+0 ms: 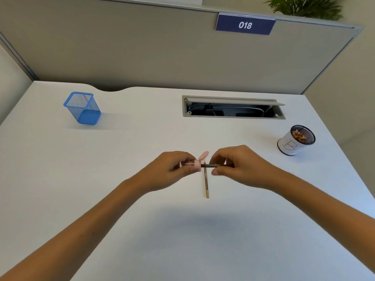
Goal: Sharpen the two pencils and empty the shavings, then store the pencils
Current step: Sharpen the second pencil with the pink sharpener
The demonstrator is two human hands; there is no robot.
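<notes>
My left hand (172, 169) grips a small pink sharpener (197, 164) with its lid flipped up. My right hand (239, 166) pinches a dark pencil (210, 165) that lies level, its tip set in the sharpener. Both hands hover just above the white desk (142, 230). A second pencil (206, 183) lies on the desk below them, pointing toward me. A blue mesh pencil holder (83, 108) stands at the far left. A round cup with a white label (296, 141), holding shavings, stands at the right.
An open cable tray slot (233, 108) is cut into the desk behind my hands. A grey partition with a blue sign reading 018 (245, 25) closes the back. The desk's right edge runs close past the cup.
</notes>
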